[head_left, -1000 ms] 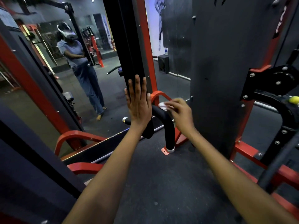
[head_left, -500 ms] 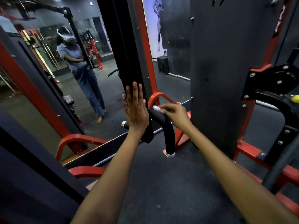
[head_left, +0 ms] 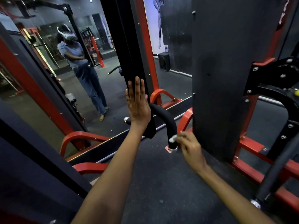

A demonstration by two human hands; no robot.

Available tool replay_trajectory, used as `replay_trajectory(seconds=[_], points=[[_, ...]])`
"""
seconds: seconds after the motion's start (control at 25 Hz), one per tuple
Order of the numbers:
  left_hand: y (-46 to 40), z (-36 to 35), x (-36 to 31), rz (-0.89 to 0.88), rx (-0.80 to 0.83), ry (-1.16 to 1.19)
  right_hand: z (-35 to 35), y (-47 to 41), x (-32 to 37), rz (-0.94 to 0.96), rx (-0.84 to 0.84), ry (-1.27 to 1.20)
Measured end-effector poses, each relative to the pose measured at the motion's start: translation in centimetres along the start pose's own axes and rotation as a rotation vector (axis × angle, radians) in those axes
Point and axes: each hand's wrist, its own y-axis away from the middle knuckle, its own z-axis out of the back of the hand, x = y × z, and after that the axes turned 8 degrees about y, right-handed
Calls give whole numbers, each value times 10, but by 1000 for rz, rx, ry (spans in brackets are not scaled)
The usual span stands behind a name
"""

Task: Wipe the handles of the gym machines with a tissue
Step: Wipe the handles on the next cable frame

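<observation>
A curved black padded handle [head_left: 165, 117] arches out from a black upright post [head_left: 129, 50] and ends in a chrome cap near the floor. My right hand [head_left: 189, 146] pinches a small white tissue [head_left: 172, 139] against the handle's lower end, just above the cap. My left hand [head_left: 137, 104] lies flat with straight fingers against the post, beside the handle's upper end. A second chrome-tipped handle end [head_left: 126, 120] pokes out left of my left wrist.
A wall mirror [head_left: 64, 70] on the left reflects a person wearing a headset. A tall dark weight-stack panel [head_left: 226, 70] stands right of the handle. Red frame bars [head_left: 252, 152] and a black bracket [head_left: 275, 88] lie to the right; dark rubber floor [head_left: 161, 183] spreads below.
My right hand has slid the tissue from the top of the curved handle down to its lower end. My left hand has stayed flat on the post.
</observation>
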Motion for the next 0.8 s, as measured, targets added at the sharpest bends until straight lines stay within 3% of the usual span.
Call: replay_trajectory(seconds=[0.08,0.2,0.44,0.64,0.72,0.8], points=[[-1,2,0,6,17,-6,4,-42,18,28,-154,11],[-2,5,0,2,45,-28,1,-79,35,155,-135,86],[1,7,5,-28,29,-99,-12,-6,-11,356,150,218],[-1,5,3,-24,27,-131,-10,26,-31,143,393,114],[0,3,5,-36,12,-140,0,16,-33,-15,167,48],[1,4,8,-51,0,-136,12,-31,-12,-311,-112,-82]])
